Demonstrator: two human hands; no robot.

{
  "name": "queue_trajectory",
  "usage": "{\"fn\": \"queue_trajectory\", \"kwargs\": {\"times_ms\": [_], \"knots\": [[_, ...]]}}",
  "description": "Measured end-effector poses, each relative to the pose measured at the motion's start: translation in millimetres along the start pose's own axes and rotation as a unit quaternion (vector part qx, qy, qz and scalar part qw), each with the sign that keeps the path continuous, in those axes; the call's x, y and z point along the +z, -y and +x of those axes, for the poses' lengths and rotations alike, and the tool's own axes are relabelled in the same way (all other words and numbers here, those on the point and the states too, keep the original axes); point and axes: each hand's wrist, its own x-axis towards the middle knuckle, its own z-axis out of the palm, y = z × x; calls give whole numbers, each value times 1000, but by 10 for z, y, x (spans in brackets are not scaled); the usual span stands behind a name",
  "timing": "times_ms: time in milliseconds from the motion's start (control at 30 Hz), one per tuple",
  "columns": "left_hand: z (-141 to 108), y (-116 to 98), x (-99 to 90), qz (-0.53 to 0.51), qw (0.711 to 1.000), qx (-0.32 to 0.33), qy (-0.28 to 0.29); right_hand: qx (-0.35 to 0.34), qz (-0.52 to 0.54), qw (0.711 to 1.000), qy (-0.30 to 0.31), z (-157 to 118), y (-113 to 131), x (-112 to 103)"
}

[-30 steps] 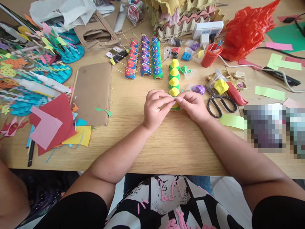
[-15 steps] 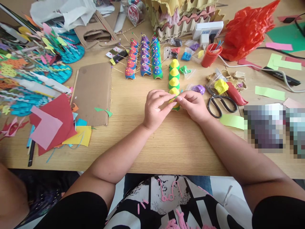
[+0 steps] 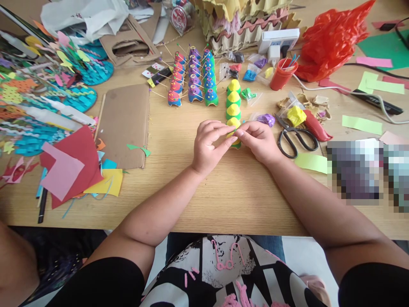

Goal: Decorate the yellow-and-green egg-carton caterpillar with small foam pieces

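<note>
Light bumpy strip sits beneath two nearly meeting hands

The green and yellow strip [image 3: 234, 99] lies on the table [image 3: 204, 200], set back from the near edge and pointing away from it. Its near end is partly hidden by the left hand [image 3: 212, 143] and the right hand [image 3: 258, 140]. The fingertips nearly meet over that end. The left thumb and forefinger look slightly parted, and the right thumb lies close against its forefinger; whether either grip holds something small, I cannot tell.

The strip looks like egg carton: light, fairly stiff lengthwise, easily crushed if squeezed from above. The yellow caps may be soft and mark under pressure, so the low green sides seem the safer hold, with a finger along each.

Toward the near edge, a broad stretch of wood gives the wrists room. On the left, more wood runs to the cardboard sheet [image 3: 124, 123]. The right side is tighter: a purple bag [image 3: 266, 120] sits just beyond the right hand, with scissors [image 3: 287, 127] near it. Three pin-studded strips [image 3: 194, 76] stand farther back, to the left.
</note>
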Motion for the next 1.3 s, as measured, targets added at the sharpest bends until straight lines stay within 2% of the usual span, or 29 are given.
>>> {"fn": "queue_trajectory", "kwargs": {"times_ms": [200, 433, 733, 1033, 1300], "knots": [[22, 7, -16, -50, 998, -45, -5, -1, 26, 1000, -9, 7, -19, 2], [17, 26, 7, -68, 997, -18, 12, -12, 54, 998, -15, 8, -54, 0], [18, 29, -3, -49, 999, 0, 19, -9, 33, 999, -19, 10, -91, -13], [12, 29, -4, -24, 999, -17, 21, 6, 23, 1000, -11, -15, -6, 33], [13, 32, 7, -47, 999, -10, 5, 3, 10, 1000, 2, -9, 28, 29]]}}
